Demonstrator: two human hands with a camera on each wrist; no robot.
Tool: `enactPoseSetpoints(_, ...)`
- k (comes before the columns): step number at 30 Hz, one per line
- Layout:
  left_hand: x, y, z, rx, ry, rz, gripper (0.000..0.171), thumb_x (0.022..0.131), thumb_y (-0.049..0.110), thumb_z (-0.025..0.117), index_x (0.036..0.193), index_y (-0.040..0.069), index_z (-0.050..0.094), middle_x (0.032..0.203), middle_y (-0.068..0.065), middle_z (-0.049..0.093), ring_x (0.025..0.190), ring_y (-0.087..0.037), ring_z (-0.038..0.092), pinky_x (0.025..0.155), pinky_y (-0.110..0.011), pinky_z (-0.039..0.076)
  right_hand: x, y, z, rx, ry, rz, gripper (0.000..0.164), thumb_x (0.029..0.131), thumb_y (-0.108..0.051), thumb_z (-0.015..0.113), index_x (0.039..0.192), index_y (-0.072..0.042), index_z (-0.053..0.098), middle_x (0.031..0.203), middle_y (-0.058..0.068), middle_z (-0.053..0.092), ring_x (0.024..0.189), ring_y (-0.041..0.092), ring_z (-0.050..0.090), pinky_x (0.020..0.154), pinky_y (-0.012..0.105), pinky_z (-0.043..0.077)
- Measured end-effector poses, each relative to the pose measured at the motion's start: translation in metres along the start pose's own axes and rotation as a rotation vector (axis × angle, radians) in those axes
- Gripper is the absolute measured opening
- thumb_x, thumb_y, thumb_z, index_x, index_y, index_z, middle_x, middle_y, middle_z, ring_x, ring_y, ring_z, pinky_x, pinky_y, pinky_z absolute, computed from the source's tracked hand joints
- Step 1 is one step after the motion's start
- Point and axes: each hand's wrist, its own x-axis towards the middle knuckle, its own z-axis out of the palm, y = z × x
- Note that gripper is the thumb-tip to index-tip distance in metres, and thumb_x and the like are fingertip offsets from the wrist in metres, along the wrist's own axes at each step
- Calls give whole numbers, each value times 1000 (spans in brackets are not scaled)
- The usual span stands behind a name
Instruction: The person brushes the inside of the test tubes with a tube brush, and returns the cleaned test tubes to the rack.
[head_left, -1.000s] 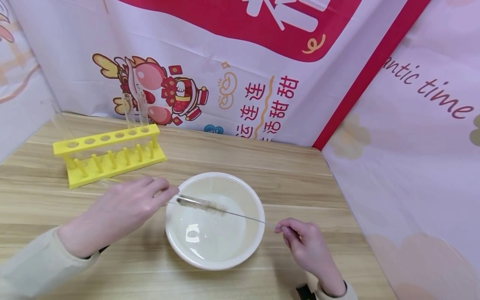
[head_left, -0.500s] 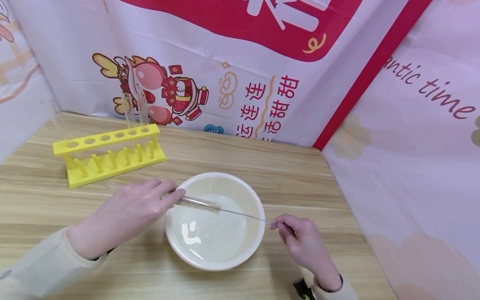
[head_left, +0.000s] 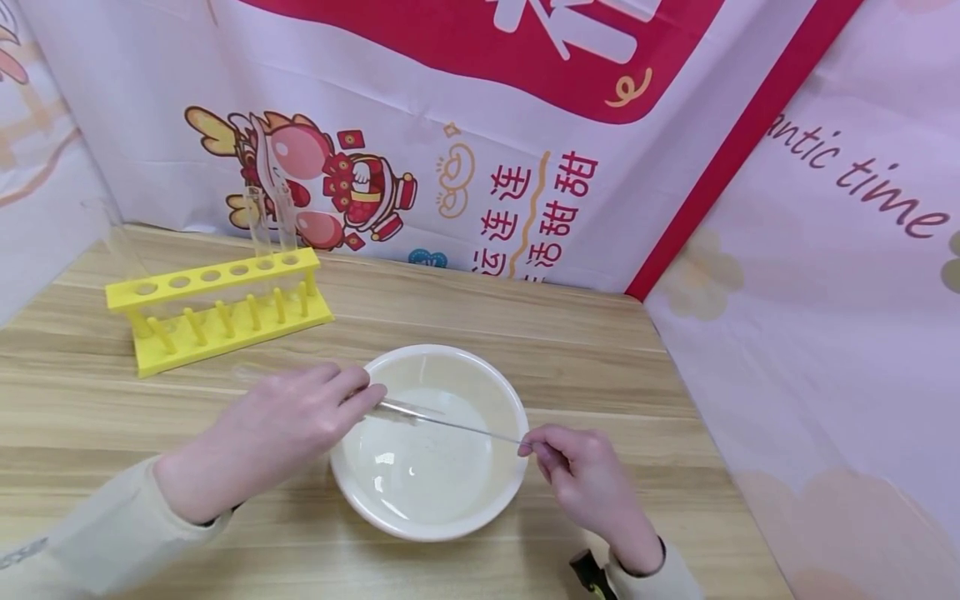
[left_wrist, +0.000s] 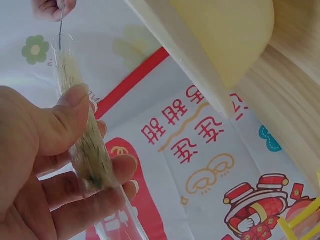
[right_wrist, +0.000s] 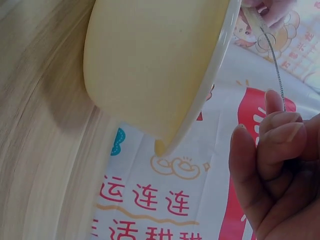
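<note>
The brush [left_wrist: 90, 145] now sits deeper in the test tube [head_left: 408, 408], bristles wholly inside, and the left hand [head_left: 288, 429] and right hand [head_left: 581, 479] are closer together

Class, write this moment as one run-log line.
left hand: grips test tube | right hand: holds brush wire | brush head: inside test tube | white bowl: beneath

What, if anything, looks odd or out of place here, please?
The wall banner hangs sideways: its cartoon dragon lies on its side. The leftmost tube in the yellow rack appears to lean outward, though the camera angle may exaggerate that. I see no spill around the bowl.
</note>
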Motion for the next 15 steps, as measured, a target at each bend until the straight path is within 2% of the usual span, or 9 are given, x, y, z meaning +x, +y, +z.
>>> enactPoseSetpoints(8, 8, 9, 2, -13, 40, 33, 38, 74, -5, 81, 109, 1, 69, 95, -11, 61, 72, -24, 61, 50, -34, 55, 8, -8, 12, 39, -30, -55, 39, 76, 24, 54, 88, -9, 71, 60, -7, 52, 53, -6, 40, 44, 9, 35)
enactPoseSetpoints(11, 11, 13, 3, -4, 83, 60, 18, 93, -4, 59, 107, 0, 69, 92, -11, 61, 68, -23, 59, 46, -31, 52, 12, -12, 18, 38, -33, -99, 38, 76, 24, 53, 89, -8, 71, 63, -4, 57, 53, -5, 40, 44, 8, 35)
enactPoseSetpoints(12, 12, 14, 4, 1, 98, 69, 20, 98, -3, 50, 106, 0, 68, 92, -12, 61, 67, -23, 58, 46, -31, 52, 13, -13, 20, 35, -32, -111, 38, 76, 23, 53, 88, -8, 71, 63, -4, 58, 53, -5, 39, 44, 8, 35)
enactPoseSetpoints(14, 13, 17, 5, 11, 117, 88, 38, 105, 0, 30, 105, -1, 68, 91, -12, 61, 66, -23, 57, 46, -30, 51, 15, -16, 24, 26, -36, -124, 36, 77, 22, 54, 88, -8, 71, 64, -3, 60, 53, -5, 39, 45, 7, 34)
enactPoseSetpoints(15, 13, 18, 5, 18, 121, 95, 40, 105, 0, 28, 105, -1, 68, 91, -12, 61, 66, -23, 57, 45, -30, 51, 15, -17, 26, 19, -37, -130, 35, 77, 22, 55, 88, -8, 71, 66, -3, 62, 53, -5, 39, 45, 6, 34)
